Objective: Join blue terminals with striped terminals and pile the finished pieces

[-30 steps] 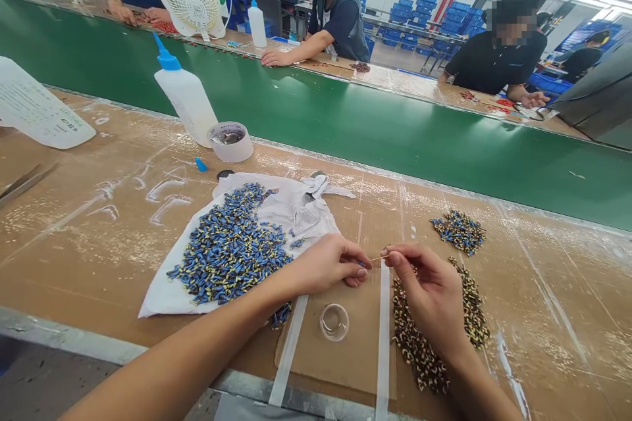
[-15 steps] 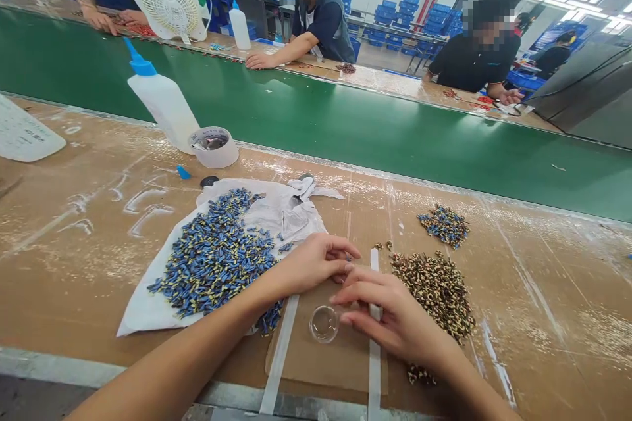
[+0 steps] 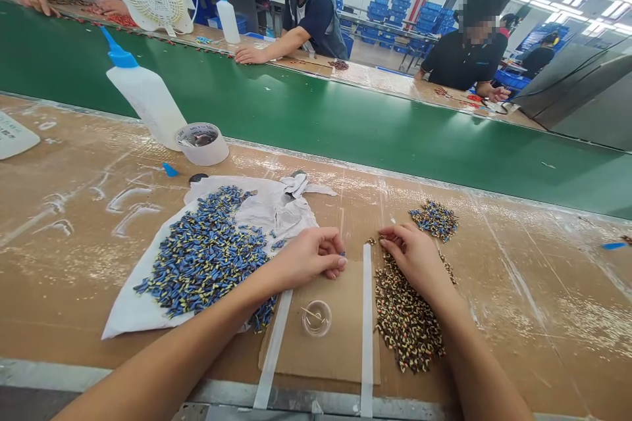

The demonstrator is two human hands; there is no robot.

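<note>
Two bare hands, both mine, are at work above the brown worktable [image 3: 518,289]. My left hand [image 3: 316,256] is curled over the upper part of a cardboard sheet [image 3: 320,365], thumb and fingers pinched together on a small blue piece [image 3: 342,254], of which only a speck shows. My right hand [image 3: 417,260] reaches over the pile of brown-and-cream pieces [image 3: 407,329], thumb and forefinger drawn close together near a few loose bits [image 3: 370,241]; whether I grasp one of them, I cannot tell. On the cardboard, between two white tape strips [image 3: 367,335], sits a small clear cup [image 3: 330,322] with a thin stick [image 3: 311,313] leaning in it. Left of that, the large heap of blue-and-yellow pieces [image 3: 202,263] lies on a white bag [image 3: 269,214], and a smaller mixed pile [image 3: 434,219] lies beyond my right hand. Past the bag are a tape roll [image 3: 210,152] and a blue-nozzled bottle [image 3: 148,99], near a green belt [image 3: 355,118].
</note>
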